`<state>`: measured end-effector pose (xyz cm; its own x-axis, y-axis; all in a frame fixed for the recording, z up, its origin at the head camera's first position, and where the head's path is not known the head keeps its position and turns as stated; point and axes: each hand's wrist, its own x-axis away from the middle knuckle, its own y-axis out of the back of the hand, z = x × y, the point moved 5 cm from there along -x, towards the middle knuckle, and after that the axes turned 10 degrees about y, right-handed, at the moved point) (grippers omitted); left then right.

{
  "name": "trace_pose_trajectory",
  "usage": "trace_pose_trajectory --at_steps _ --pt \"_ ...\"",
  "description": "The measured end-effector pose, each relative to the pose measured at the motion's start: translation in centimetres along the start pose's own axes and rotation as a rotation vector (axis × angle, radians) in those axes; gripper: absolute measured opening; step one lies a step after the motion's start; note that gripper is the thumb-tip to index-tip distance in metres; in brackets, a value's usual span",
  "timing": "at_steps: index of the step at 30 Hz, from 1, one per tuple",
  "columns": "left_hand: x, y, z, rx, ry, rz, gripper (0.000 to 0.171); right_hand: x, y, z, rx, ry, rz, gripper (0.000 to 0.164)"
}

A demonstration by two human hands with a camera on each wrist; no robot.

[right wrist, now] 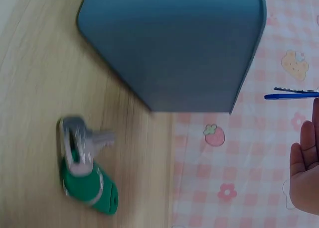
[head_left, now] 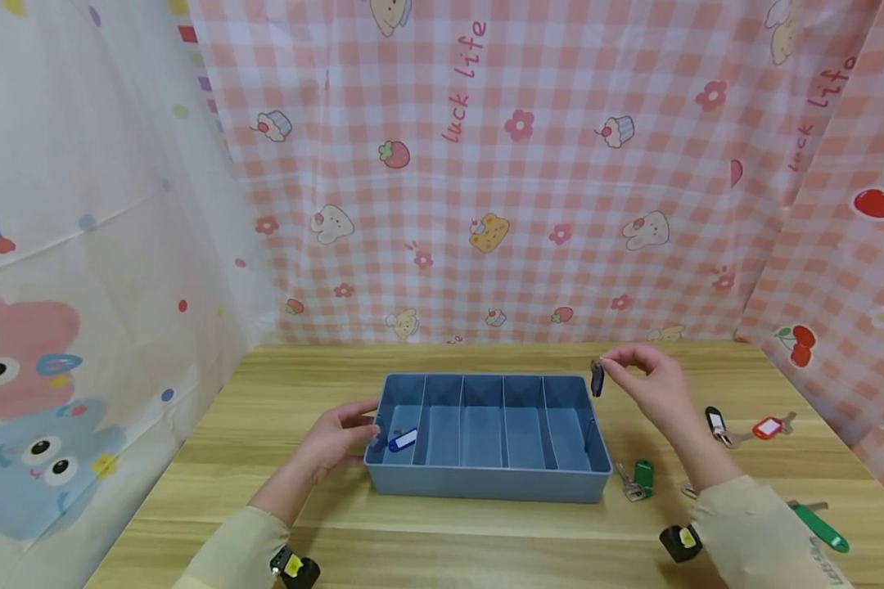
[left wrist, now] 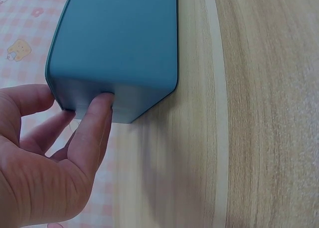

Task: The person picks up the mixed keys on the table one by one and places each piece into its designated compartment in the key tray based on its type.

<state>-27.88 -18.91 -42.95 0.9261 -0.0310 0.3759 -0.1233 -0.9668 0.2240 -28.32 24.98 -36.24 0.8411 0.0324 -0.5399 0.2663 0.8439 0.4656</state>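
A blue-grey divided box stands on the table. My left hand holds its left end; in the left wrist view the fingertips touch the end wall. A key with a blue tag lies in the leftmost compartment, its key mostly hidden. My right hand is raised beside the box's back right corner. Between thumb and fingers it pinches a key with a blue tag, which hangs down. In the right wrist view that blue-tagged key shows edge-on at the right side.
Right of the box lies a key with a green tag. Farther right are a black-tagged key, a red-tagged key and a long green tag with a key. A checked cloth hangs behind the table.
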Motion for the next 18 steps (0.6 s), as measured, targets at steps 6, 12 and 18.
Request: trace_pose_trajectory --at_steps 6,12,18 --pt "0.0 0.0 0.0 0.002 -0.005 0.000 0.048 -0.3 -1.5 0.6 -0.076 0.013 0.008 0.027" --pt "0.0 0.0 0.0 0.003 -0.004 0.002 0.047 -0.5 -3.1 1.3 -0.141 0.006 0.024 0.027" --pt "0.0 0.1 0.1 0.007 0.001 0.004 0.047 -0.5 -4.8 2.4 -0.219 -0.013 0.036 0.024"
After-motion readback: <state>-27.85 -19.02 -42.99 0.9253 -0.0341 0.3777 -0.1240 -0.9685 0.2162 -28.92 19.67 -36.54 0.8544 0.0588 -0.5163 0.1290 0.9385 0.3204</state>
